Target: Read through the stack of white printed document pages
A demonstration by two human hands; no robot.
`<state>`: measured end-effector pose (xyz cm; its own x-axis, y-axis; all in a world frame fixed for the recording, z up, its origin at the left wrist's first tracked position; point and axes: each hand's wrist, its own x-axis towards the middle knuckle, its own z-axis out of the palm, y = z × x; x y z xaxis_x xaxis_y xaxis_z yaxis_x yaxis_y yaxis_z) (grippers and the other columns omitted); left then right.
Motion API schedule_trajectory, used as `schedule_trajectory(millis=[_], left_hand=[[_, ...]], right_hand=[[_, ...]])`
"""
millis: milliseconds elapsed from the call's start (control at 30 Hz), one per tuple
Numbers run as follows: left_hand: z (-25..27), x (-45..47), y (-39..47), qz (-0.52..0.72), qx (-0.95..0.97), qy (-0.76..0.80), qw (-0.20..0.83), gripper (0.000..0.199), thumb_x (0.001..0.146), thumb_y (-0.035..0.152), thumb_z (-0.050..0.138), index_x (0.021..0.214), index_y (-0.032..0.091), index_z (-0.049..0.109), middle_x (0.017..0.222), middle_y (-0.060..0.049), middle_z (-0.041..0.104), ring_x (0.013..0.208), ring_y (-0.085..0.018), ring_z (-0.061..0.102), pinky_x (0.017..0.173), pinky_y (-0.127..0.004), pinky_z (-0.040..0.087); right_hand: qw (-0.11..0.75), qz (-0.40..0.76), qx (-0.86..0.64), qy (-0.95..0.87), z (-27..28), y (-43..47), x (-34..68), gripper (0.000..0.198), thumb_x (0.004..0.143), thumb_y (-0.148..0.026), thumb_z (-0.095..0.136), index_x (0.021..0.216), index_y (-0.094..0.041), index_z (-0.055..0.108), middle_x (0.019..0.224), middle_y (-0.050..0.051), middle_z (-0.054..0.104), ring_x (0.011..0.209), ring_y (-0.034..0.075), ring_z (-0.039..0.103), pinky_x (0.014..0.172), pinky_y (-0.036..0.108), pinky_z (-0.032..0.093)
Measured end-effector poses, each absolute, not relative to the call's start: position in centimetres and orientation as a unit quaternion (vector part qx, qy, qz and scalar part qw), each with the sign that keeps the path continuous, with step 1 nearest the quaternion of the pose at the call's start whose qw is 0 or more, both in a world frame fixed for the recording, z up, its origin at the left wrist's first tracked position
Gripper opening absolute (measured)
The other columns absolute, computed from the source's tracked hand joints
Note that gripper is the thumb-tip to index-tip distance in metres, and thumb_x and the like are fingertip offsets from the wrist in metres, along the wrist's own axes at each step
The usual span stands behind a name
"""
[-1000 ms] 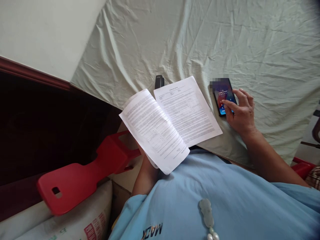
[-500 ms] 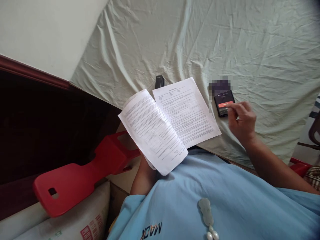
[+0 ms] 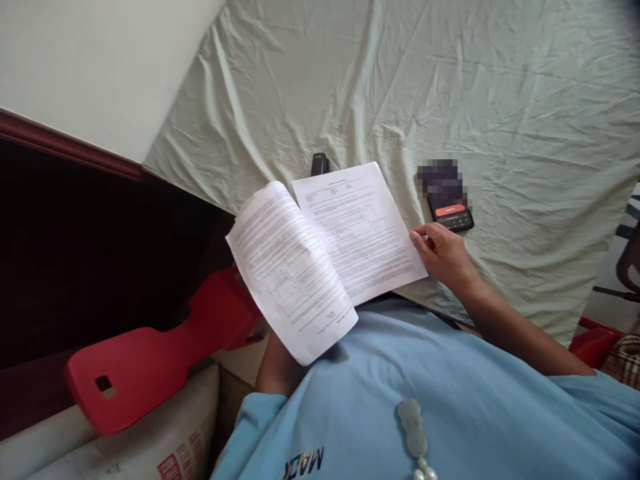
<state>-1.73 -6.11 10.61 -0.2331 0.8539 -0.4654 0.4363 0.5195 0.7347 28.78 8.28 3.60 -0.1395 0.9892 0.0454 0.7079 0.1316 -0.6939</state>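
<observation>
A set of printed sheets (image 3: 367, 233) lies spread in front of me at the bed's near edge. Its left pages (image 3: 293, 273) are turned over and curl upward. At the right edge of the sheets, my right hand (image 3: 443, 253) is closed, with thumb and forefinger pinching the paper. Only my left forearm (image 3: 277, 363) shows; the left hand itself is hidden behind the turned pages. Just beyond my right hand lies a black phone (image 3: 455, 219), lit, with a red button on its screen.
A small black device (image 3: 319, 164), perhaps a stapler, sits behind the sheets on the wrinkled pale green bedsheet (image 3: 280, 87). On my left are a red plastic chair or stool (image 3: 145, 373), a white printed sack (image 3: 165, 427) and dark wood (image 3: 90, 247). Another red item (image 3: 595, 340) stands far right.
My right hand has moved from the phone screen to the left and now grips the sheets' right edge. The papers have shifted slightly left and toward me.
</observation>
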Motion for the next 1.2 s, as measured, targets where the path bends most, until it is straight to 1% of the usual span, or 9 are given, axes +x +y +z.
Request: schedule_trajectory(millis=[133,267,367,567,667,767,933,1100,1200], left_hand=[[10.6,-2.3,-7.8,0.182,0.381,0.801,0.425,0.065,0.086,0.037,0.073,0.146,0.020,0.057,0.137,-0.013,0.068,0.146,-0.035,0.048,0.122,-0.049,0.041],[9.6,-2.6,-8.5,0.140,0.373,0.823,0.406,0.067,0.086,0.034,0.071,0.150,0.022,0.054,0.140,-0.011,0.067,0.150,-0.033,0.044,0.126,-0.046,0.035],[9.0,-2.7,-8.5,0.132,0.390,0.818,0.402,0.068,0.088,0.033,0.069,0.152,0.022,0.051,0.142,-0.011,0.066,0.149,-0.032,0.046,0.125,-0.042,0.037],[7.9,-3.3,-8.7,0.130,0.399,0.817,0.396,0.079,0.085,0.031,0.071,0.158,0.022,0.042,0.148,-0.014,0.060,0.149,-0.033,0.045,0.128,-0.048,0.030],[7.5,-3.4,-8.9,0.127,0.401,0.814,0.401,0.079,0.085,0.028,0.069,0.159,0.022,0.041,0.148,-0.014,0.060,0.150,-0.032,0.044,0.129,-0.046,0.028],[7.4,-3.3,-9.0,0.122,0.401,0.813,0.405,0.080,0.085,0.025,0.067,0.159,0.022,0.040,0.148,-0.013,0.060,0.151,-0.029,0.042,0.130,-0.043,0.025],[7.7,-2.9,-9.0,0.110,0.392,0.828,0.386,0.079,0.086,0.027,0.068,0.159,0.020,0.039,0.147,-0.016,0.060,0.150,-0.031,0.044,0.128,-0.045,0.029],[8.0,-2.4,-9.0,0.107,0.396,0.832,0.373,0.079,0.085,0.025,0.069,0.158,0.020,0.041,0.148,-0.016,0.060,0.150,-0.031,0.045,0.128,-0.044,0.030],[7.9,-2.5,-9.0,0.098,0.390,0.836,0.374,0.080,0.082,0.022,0.070,0.157,0.021,0.044,0.149,-0.015,0.059,0.149,-0.031,0.045,0.128,-0.044,0.030]], right_hand=[[0.205,0.211,-0.635,-0.714,3.4,9.1,27.5,0.034,0.101,-0.040,0.052,0.117,-0.018,0.071,0.107,0.012,0.071,0.073,0.020,0.061,0.068,0.034,0.044],[0.140,0.165,-0.658,-0.721,2.7,8.9,26.5,0.039,0.102,-0.042,0.050,0.125,-0.019,0.070,0.108,0.012,0.070,0.078,0.023,0.064,0.062,0.033,0.038],[0.169,0.148,-0.653,-0.723,2.1,8.6,26.4,0.040,0.104,-0.041,0.046,0.125,-0.019,0.071,0.105,0.011,0.070,0.079,0.023,0.064,0.061,0.033,0.037],[0.267,0.177,-0.609,-0.726,1.4,8.5,26.6,0.032,0.103,-0.038,0.051,0.115,-0.019,0.074,0.104,0.009,0.071,0.084,0.021,0.067,0.067,0.032,0.045],[0.283,0.189,-0.597,-0.726,1.2,8.4,26.7,0.028,0.102,-0.038,0.055,0.109,-0.018,0.073,0.097,0.007,0.071,0.077,0.019,0.065,0.066,0.032,0.045],[0.292,0.184,-0.604,-0.719,1.0,8.4,26.8,0.025,0.099,-0.037,0.060,0.110,-0.017,0.071,0.091,0.005,0.070,0.068,0.017,0.061,0.065,0.032,0.043],[0.292,0.196,-0.610,-0.710,0.7,8.3,26.8,0.020,0.096,-0.031,0.061,0.108,-0.019,0.069,0.088,0.004,0.069,0.069,0.018,0.060,0.064,0.032,0.041],[0.339,0.232,-0.590,-0.695,0.6,8.3,26.9,0.020,0.094,-0.028,0.062,0.111,-0.019,0.068,0.086,0.003,0.069,0.068,0.017,0.060,0.067,0.032,0.045],[0.365,0.256,-0.583,-0.679,0.6,8.4,27.1,0.013,0.096,-0.032,0.063,0.098,-0.020,0.067,0.085,0.003,0.069,0.068,0.016,0.060,0.067,0.031,0.046]])
